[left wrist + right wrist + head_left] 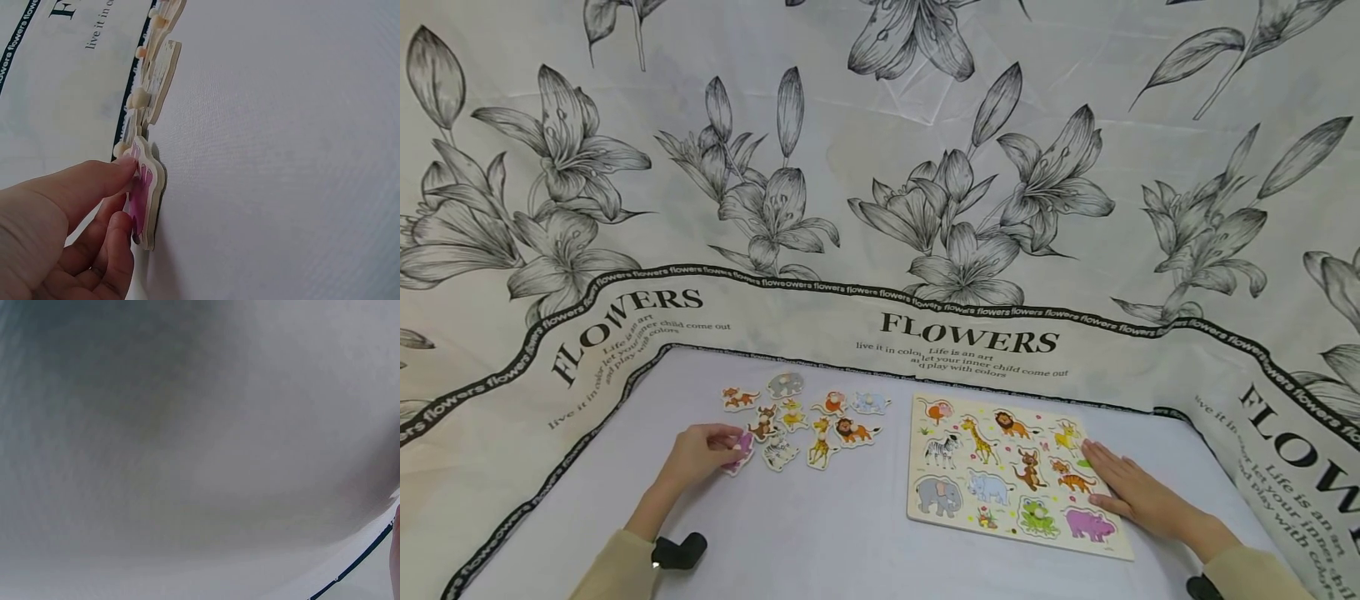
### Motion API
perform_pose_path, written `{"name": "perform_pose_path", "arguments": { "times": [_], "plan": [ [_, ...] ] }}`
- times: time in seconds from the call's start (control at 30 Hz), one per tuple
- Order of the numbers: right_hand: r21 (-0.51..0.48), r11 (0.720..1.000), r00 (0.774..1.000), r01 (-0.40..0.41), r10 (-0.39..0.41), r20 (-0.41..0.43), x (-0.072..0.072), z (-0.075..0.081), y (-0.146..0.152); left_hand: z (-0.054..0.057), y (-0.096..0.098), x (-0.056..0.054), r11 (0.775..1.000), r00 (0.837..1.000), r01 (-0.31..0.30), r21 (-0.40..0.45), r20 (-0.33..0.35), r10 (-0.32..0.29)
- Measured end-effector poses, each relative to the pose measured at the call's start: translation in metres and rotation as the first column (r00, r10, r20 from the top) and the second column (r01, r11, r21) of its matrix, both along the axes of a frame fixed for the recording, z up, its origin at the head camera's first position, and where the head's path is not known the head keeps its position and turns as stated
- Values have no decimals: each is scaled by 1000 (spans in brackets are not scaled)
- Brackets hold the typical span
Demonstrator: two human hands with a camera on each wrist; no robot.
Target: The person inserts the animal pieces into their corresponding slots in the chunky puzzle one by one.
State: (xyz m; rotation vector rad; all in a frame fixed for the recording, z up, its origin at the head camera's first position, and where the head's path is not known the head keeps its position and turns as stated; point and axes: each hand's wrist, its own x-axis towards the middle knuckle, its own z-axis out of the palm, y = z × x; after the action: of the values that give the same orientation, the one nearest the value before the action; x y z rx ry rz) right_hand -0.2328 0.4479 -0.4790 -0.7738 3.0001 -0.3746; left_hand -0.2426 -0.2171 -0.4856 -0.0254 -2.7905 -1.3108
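At the left of the head view, my left hand (pixel 703 452) pinches a purple hippo puzzle piece (pixel 742 450) between thumb and fingers. In the left wrist view the purple piece (pixel 144 194) stands out by its pale wooden edge, and the fingertips partly cover its face. My right hand (pixel 1138 492) rests with straight fingers on the right edge of a wooden animal puzzle board (pixel 955 523). A green frog piece (pixel 1037 517) with a knob sits in the board's bottom row. The right wrist view is mostly blurred cloth, with a sliver of hand at its edge.
Beside the left hand lie several loose knobbed pieces, among them a zebra (pixel 779 453), a giraffe (pixel 821 446), a lion (pixel 856 430) and an elephant (pixel 786 385). They lie on a white cloth (pixel 820 533). Behind rises a flower-printed curtain (pixel 820 333).
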Motion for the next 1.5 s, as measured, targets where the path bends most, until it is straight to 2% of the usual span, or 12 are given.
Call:
{"name": "perform_pose_path", "arguments": {
  "times": [0.2, 0.37, 0.53, 0.8, 1.1, 1.5],
  "plan": [
    [13, 1000, 998, -17, 17, -52, 0, -4, 3, 0, 0, 1, 999, 1000, 18, 28, 11, -19],
    [15, 1000, 998, -22, 23, -60, -1, -5, 4, 0, 1, 2, 1000, 1000, 25, 6, 0, -25],
    [13, 1000, 999, -17, 17, -48, 0, -5, 3, 1, 3, 5, 999, 1000, -15, -33, 1, 15],
    [-1, 1000, 999, -11, 11, -32, 1, -3, 2, 4, 5, 8, 996, 996, -77, -45, 40, 79],
    [-7, 1000, 1000, 1, -1, -9, 0, -3, 2, 2, 4, 8, 997, 997, -70, -37, 34, 72],
    [14, 999, 997, -31, 32, -68, 0, -5, 3, 3, 5, 8, 995, 996, -87, -47, -2, 87]
  ]
}}
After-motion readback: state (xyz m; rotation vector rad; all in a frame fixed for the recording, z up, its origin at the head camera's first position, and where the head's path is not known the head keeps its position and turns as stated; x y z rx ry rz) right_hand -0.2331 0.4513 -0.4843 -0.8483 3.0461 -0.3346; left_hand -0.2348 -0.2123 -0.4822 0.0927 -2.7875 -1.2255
